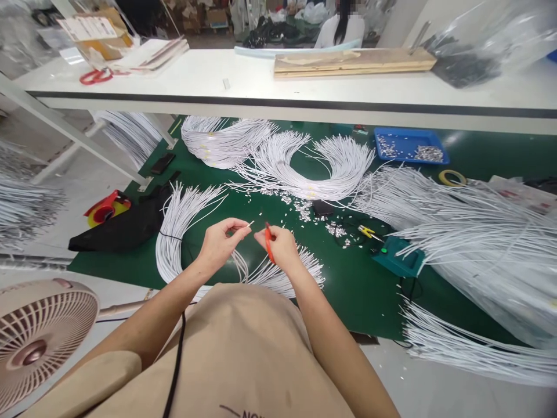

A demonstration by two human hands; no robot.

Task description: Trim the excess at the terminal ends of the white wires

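Pinched between the thumb and fingers of my left hand (pixel 221 242) is the end of a thin white cable (pixel 249 224). My right hand (pixel 282 247) is closed around a pair of red-handled scissors (pixel 269 244), their dark tip pointing up and away from me. A small gap separates the cable end from the scissors. Beneath both hands curves a bundle of white cables (pixel 170 249), bound by a dark tie on the left. Its right-hand ends (pixel 311 270) fan out beside my right wrist. Small silvery-white pieces (pixel 302 209) lie scattered just beyond my hands.
More white cable bundles (pixel 300 174) lie farther back, with a large plastic-wrapped heap (pixel 487 232) at right. A blue tray (pixel 409 159) holds small metal parts. A green device (pixel 398 255), tape dispenser (pixel 107 209) and fan (pixel 39 342) stand around. A white shelf (pixel 243 87) crosses above.
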